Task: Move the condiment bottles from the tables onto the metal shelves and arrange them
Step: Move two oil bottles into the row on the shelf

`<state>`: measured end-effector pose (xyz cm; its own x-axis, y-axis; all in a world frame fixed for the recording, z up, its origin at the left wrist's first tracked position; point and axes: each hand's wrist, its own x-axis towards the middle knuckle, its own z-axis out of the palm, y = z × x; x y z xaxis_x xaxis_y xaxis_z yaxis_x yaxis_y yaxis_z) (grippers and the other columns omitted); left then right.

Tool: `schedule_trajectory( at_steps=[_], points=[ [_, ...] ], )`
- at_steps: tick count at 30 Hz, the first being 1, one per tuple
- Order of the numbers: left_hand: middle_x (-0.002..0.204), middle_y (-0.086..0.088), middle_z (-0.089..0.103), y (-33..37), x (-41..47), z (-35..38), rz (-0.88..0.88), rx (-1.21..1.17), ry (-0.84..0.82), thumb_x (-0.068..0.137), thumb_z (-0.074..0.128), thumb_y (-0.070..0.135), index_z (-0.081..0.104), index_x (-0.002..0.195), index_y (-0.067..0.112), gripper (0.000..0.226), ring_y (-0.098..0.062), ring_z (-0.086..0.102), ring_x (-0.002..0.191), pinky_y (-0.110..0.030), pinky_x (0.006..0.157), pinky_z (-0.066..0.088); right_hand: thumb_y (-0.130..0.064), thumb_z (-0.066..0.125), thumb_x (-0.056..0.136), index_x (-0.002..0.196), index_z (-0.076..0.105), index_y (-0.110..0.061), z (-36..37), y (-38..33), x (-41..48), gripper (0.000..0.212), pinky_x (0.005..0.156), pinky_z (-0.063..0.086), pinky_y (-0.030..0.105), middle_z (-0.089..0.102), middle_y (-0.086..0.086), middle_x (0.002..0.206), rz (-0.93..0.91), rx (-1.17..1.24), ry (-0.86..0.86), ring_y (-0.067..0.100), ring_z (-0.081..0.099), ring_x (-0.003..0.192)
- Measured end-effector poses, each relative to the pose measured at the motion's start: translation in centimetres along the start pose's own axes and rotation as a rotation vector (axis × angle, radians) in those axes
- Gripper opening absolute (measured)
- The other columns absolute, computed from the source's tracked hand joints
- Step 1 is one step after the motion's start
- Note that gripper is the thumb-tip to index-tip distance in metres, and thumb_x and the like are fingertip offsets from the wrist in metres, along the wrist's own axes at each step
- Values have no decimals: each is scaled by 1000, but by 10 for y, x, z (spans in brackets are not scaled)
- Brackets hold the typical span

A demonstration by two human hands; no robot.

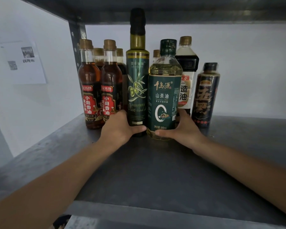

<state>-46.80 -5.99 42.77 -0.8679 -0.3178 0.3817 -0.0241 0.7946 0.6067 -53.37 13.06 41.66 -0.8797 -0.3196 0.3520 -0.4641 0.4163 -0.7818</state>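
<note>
A tall dark-green olive oil bottle [137, 76] stands upright on the grey metal shelf [139, 171], and my left hand [118, 128] wraps its base. Right beside it stands a green camellia oil bottle [163, 96] with yellow oil, gripped low by my right hand [182, 129]. The two bottles touch. Left of them are several sesame oil bottles [89, 90] with red labels and gold caps. Behind on the right stand a soy sauce bottle [186, 71] and a black bottle [206, 96] with gold writing.
The shelf above [172, 12] hangs just over the olive oil bottle's cap. A perforated upright post [76, 40] stands at the back left corner. Paper sheets [25, 61] are stuck on the white wall to the left. Bare shelf surface lies to the right and in front.
</note>
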Motion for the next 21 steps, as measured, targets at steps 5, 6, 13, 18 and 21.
schedule_trajectory(
  at_steps=[5,6,13,18,21],
  points=[
    [104,-6,67,0,2,0,-20,61,-6,75,76,39,60,113,12,50,-24,63,95,-44,84,52,-32,91,49,134,38,-26,-5,8,4,100,106,39,44,53,-3,130,17,-2,-38,18,44,125],
    [106,-6,67,0,3,0,-26,59,-13,75,76,38,60,114,12,49,-24,63,97,-44,86,52,-30,91,50,133,39,-26,-4,8,5,98,106,39,43,53,-3,129,18,0,-23,18,44,125],
    [115,-8,65,-4,8,-4,-48,67,-10,81,72,32,58,119,11,46,-27,60,107,-44,93,49,-49,85,38,131,43,-25,13,3,10,105,100,43,45,57,-4,125,-5,-40,42,19,48,121],
    [113,-9,66,-3,8,-6,-35,115,-20,80,73,34,59,118,10,48,-27,61,105,-42,90,50,-39,89,49,132,42,-25,13,4,10,96,102,42,45,55,-4,127,-26,-63,36,20,46,123],
    [110,-11,66,2,5,-9,-38,194,6,79,73,39,60,116,8,50,-29,62,101,-40,85,50,-35,88,56,135,39,-23,11,1,6,94,104,40,45,51,-2,132,-59,-89,26,21,43,126]
  ],
)
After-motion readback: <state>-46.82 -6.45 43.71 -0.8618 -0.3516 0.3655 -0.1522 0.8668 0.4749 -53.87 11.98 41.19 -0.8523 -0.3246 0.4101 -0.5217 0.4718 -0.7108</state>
